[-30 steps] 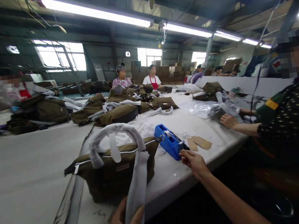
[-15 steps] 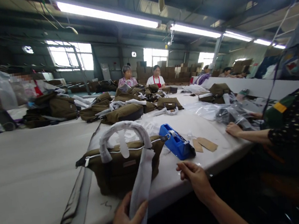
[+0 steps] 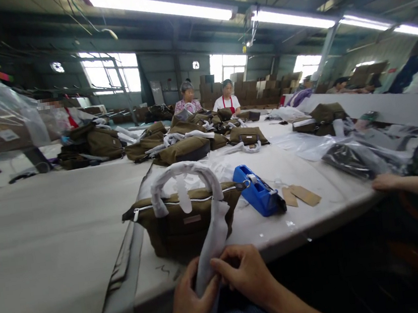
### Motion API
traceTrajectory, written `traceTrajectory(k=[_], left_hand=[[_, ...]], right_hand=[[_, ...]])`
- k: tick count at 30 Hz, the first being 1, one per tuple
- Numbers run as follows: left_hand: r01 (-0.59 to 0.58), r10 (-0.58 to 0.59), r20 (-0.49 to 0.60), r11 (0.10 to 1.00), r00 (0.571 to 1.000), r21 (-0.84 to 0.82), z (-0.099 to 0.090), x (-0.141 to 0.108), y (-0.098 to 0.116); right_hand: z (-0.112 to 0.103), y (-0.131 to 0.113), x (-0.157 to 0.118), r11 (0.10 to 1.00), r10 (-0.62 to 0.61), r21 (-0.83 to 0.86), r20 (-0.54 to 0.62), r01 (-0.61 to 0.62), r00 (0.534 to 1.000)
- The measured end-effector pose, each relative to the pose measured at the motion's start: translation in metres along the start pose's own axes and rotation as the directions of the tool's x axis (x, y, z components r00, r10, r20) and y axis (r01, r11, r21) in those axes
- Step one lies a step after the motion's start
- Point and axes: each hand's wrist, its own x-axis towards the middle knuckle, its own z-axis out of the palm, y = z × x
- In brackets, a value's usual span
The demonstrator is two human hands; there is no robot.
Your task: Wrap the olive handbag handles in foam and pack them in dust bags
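An olive handbag (image 3: pixel 180 233) stood upright near the front edge of the white-covered desk (image 3: pixel 325 172), its zip closed along the top and a small pale label on its front. An arched handle (image 3: pixel 184 166), wrapped in white, rose above the zip, and a white-wrapped strap (image 3: pixel 214 229) ran down across the right part of the bag's front and over the desk's edge.

The left hand (image 3: pixel 190 293) held the lower part of that strap, thumb in front. The right hand (image 3: pixel 248 273) met it from the other side, thumb and forefinger drawn narrow against the strap's edge; whether anything lay between them could not be told.

Just beside the bag's right end sat a blue tape dispenser (image 3: pixel 258 194), with two brown card tags (image 3: pixel 303 195) overlapping to its right. Behind the bag lay a heap of olive bags (image 3: pixel 181 149), some with pale-wrapped straps.

At the far right, a co-worker's hand (image 3: pixel 385 181) rested by a dark item in clear plastic (image 3: pixel 346 160). Beyond the heap were two people, one in a red apron (image 3: pixel 232 105), with stacked cardboard boxes (image 3: pixel 250 90) behind.
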Motion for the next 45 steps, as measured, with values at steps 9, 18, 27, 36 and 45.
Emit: traceTrajectory(k=[9, 18, 27, 36, 45], left_hand=[[0.019, -0.019, -0.054, 1.0, 0.998, -0.01, 0.003, -0.003, -0.001], [0.135, -0.128, 0.047, 0.975, 0.991, -0.177, -0.006, -0.004, 0.008], [0.071, -0.089, -0.067, 0.97, 0.994, -0.234, 0.008, -0.004, 0.0], [0.022, -0.024, -0.034, 0.998, 0.999, -0.064, 0.021, -0.009, -0.001], [0.091, -0.15, -0.253, 0.969, 0.956, -0.23, -0.052, 0.01, -0.023]], right_hand=[[-0.014, -0.009, 0.003, 0.893, -0.081, -0.442, 0.03, 0.086, 0.996], [-0.012, 0.044, 0.018, 0.964, 0.2, 0.136, 0.194, -0.229, 0.96], [-0.015, 0.011, -0.021, 0.89, 0.038, 0.449, 0.103, -0.08, 0.994], [0.025, 0.0, -0.008, 0.735, 0.105, 0.664, 0.09, -0.138, 0.99], [-0.026, 0.038, 0.001, 0.931, -0.007, 0.362, -0.104, 0.044, 0.995]])
